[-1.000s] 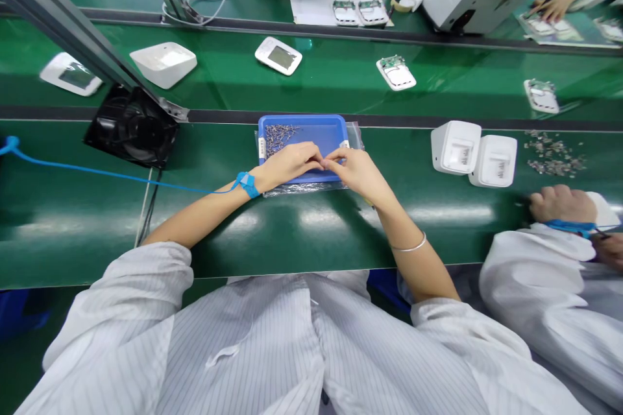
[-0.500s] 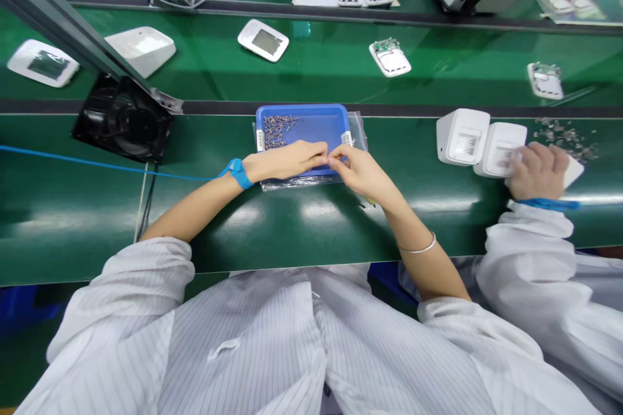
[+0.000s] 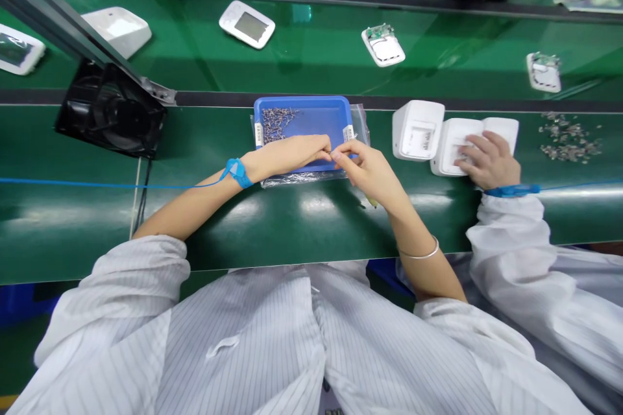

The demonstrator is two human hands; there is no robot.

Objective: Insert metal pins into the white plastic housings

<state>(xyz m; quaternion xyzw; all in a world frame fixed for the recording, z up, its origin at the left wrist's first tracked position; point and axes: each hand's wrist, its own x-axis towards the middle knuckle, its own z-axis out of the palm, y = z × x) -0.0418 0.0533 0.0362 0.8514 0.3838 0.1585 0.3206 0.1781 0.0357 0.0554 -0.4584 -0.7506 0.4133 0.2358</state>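
Observation:
My left hand (image 3: 299, 154) reaches over the front of a shallow blue tray (image 3: 324, 102), its thumb and fingers pinched together. Opposite it, my right hand (image 3: 367, 172) is also closed in a pinch, and the fingertips of both hands meet above the tray's front right part. Whatever is between them is too small to make out. A heap of small screws (image 3: 277, 123) lies in the tray's left side, partly hidden behind my left hand. Under the tray is a clear plastic bag (image 3: 361, 126). A blue strap (image 3: 238, 172) with a cord circles my left wrist.
To my right, a co-worker's hand (image 3: 491, 162) rests on white housings (image 3: 418, 133) in a row. Beyond them lie scattered small metal parts (image 3: 569, 139). A black fan (image 3: 114, 110) hangs at left. Behind the tray, the green strip carries a screen unit (image 3: 248, 24) and open circuit-board units (image 3: 383, 45).
The co-worker's hand has pushed the white housings left, towards my tray. My hands stay pinched together over the tray, with hardly any movement. The view has shifted slightly.

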